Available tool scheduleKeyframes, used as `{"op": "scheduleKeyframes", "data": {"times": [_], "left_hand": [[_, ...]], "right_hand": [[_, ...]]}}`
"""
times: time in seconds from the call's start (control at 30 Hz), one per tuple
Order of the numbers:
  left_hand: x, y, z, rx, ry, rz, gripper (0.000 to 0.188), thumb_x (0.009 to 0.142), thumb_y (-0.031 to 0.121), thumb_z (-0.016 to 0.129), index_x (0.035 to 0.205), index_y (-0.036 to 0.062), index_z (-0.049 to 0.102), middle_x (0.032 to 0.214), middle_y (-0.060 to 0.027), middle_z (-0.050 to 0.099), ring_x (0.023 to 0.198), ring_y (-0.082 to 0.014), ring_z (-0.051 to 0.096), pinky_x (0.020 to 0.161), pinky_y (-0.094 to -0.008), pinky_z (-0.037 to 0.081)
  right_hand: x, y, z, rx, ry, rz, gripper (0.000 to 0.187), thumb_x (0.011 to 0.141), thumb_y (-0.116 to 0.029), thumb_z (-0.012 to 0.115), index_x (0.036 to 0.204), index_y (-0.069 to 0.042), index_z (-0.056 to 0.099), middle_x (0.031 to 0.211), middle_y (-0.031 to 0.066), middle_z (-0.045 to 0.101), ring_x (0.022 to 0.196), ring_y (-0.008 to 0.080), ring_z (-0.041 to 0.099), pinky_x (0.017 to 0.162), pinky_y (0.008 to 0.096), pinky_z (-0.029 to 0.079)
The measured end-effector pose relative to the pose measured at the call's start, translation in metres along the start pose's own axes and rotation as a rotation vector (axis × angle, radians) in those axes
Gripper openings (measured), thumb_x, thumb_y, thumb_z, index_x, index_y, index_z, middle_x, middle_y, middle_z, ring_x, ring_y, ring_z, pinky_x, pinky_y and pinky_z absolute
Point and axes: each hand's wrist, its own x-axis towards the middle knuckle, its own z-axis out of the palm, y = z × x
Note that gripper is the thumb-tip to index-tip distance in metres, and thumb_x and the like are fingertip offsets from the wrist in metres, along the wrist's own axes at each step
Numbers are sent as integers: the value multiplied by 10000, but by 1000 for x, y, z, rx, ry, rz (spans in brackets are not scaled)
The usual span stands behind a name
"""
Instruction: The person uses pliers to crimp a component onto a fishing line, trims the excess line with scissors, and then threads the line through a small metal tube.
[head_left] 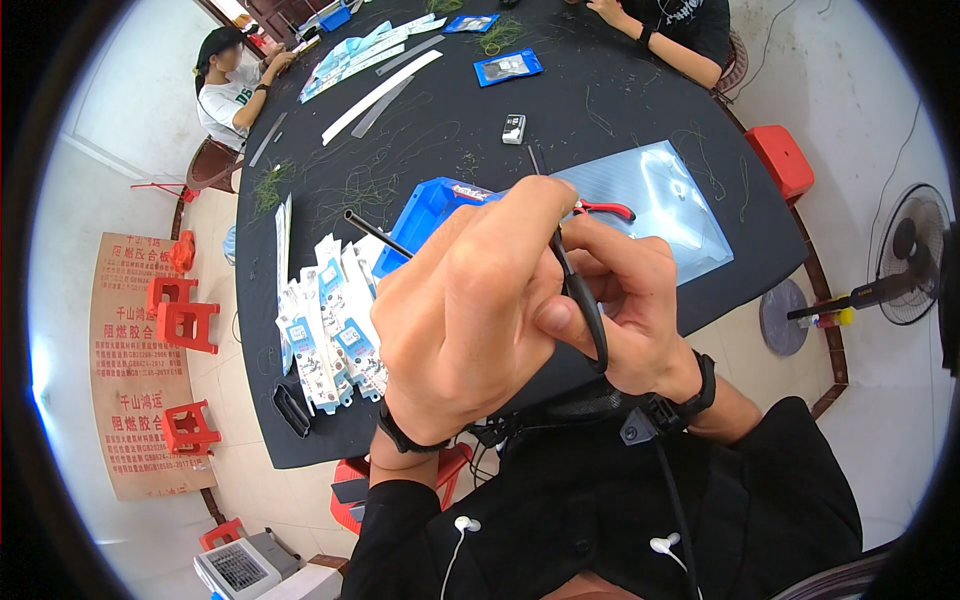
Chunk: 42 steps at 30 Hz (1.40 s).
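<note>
Both of my hands are raised close together above the near edge of the table. My left hand [470,300] is closed, and a thin dark tube [380,234] juts out past its knuckles to the left. Fingers pinched, my right hand [630,310] meets the left one. A black curved handle-like piece [588,318] runs between the hands, against the right fingers. Above the left index finger a slim dark tip [534,160] sticks up. What the fingertips pinch is hidden, and whether these dark parts belong together I cannot tell.
Behind my hands are a blue tray [425,215], red-handled pliers [608,210] and a shiny clear sheet [680,220]. Printed white-blue packages [330,330] lie left. Farther off are a small white box [513,129], blue packets [508,67] and green threads [272,187]. Two people sit across the table.
</note>
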Motion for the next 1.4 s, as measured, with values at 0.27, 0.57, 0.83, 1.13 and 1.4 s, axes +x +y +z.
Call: {"op": "scheduleKeyframes", "data": {"times": [0.27,0.57,0.83,1.13,1.4], "left_hand": [[-3,4,-9,121,-94,-39,401,834,-15,848,1182,3,650,1104,-87,751,901,-154,738,798,-271,570],[-4,4,-7,114,-85,-49,421,829,-15,854,1194,11,646,1105,-72,749,885,-145,737,784,-266,570],[-5,3,-4,115,-61,-56,402,827,-10,856,1173,19,654,1107,-67,745,878,-146,734,777,-267,575],[-4,-4,0,87,-50,-4,460,846,-24,842,1233,-1,595,1078,-86,747,844,-139,759,752,-259,595],[-3,-6,1,71,-61,-5,481,864,-41,821,1263,-20,553,1038,-116,746,824,-151,769,757,-271,617]], "right_hand": [[0,-2,-1,-12,-7,7,412,931,-284,848,1107,55,694,571,-4,532,504,18,472,467,235,301],[0,-2,-1,13,-20,2,388,944,-257,836,1121,58,692,574,-1,557,501,19,505,459,229,311],[0,-2,-1,-3,-18,7,395,940,-259,840,1121,61,695,573,-1,557,498,19,503,460,228,312],[0,-2,-3,-21,-18,17,400,930,-265,850,1101,65,700,549,-13,527,497,16,482,460,227,306],[-2,-1,-4,-24,1,36,419,918,-256,870,1114,68,692,540,-13,502,496,12,448,465,232,289]]}}
